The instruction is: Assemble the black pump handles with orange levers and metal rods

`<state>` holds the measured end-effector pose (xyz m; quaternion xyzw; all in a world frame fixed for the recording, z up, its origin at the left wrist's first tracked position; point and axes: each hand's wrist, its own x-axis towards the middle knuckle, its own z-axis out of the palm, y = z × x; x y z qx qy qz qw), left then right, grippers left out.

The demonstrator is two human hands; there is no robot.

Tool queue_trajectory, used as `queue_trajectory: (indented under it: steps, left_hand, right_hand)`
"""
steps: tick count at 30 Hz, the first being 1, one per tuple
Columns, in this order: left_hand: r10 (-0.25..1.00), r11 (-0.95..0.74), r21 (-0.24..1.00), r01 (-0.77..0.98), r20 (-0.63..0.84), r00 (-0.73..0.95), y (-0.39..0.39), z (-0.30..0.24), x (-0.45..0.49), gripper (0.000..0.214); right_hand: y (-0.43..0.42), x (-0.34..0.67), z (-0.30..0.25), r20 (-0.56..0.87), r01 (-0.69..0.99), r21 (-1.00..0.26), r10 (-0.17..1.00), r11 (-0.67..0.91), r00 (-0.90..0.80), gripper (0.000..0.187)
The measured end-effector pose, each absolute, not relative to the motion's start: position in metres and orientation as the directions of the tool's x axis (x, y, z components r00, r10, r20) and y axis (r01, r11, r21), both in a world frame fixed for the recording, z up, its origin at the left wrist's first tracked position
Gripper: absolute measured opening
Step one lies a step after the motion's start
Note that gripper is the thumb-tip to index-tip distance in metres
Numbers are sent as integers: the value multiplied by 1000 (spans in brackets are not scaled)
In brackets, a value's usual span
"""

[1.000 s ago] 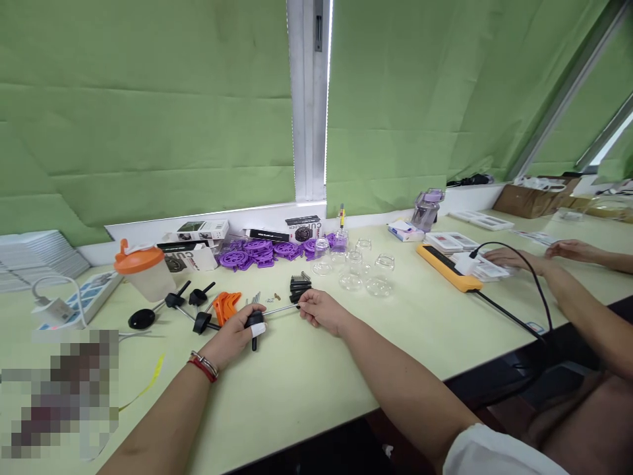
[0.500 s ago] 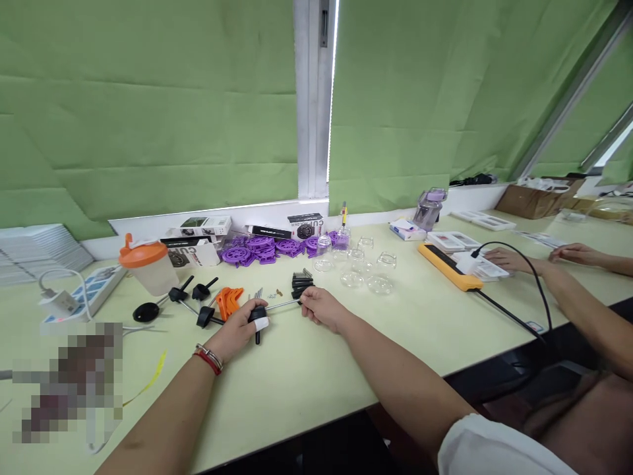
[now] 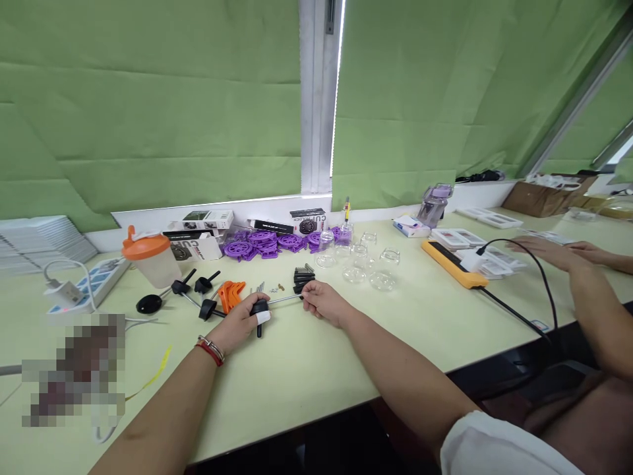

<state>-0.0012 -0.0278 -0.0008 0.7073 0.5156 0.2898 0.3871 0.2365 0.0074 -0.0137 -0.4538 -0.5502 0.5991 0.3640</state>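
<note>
My left hand, a white wrap on one finger, is closed around a black plastic knob with a short black handle pointing down. A thin metal rod runs from the knob to my right hand, whose fingers pinch its far end. Just beyond those fingers lie black pieces with springs behind them. Left of my left hand are orange plastic parts and several similar black-knobbed rods. Small metal bits lie behind the rod.
Purple plastic parts and printed boxes line the wall. Clear glass-like cups stand right of them. An orange-lidded shaker and power strip are left; a yellow power strip and another person's arm are right.
The view has shifted slightly. Both my hands keep their hold on the knob and rod. At the right, the other person's hand has moved away from the white trays.
</note>
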Motion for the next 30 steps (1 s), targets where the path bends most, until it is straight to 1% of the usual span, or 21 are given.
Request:
queue_trajectory:
  steps: [9,12,15,18,25,30]
  left_hand:
    - [959,-142,843,519,-14,284,-29,3,0,44]
    - [961,-134,834,534,-22,276,-30,4,0,45]
    - [956,-152,839,522,-9,293,-30,5,0,43]
    - [955,-150,847,511,-10,298,-30,5,1,41]
    - [954,-148,838,526,-20,299,-30,5,1,40]
    - [949,-161,849,504,-6,314,-28,4,0,40]
  right_hand:
    - [9,235,-14,-149,91,-988,934,-126,-324,16]
    - [9,236,-15,-149,87,-988,937,-128,-317,14]
    - [9,237,-15,-139,74,-990,939,-122,-315,6]
    - [8,238,-15,-126,64,-992,937,-112,-327,4]
    - [7,236,-13,-132,92,-990,936,-108,-326,7]
    - [7,236,-13,-140,98,-989,935,-114,-325,11]
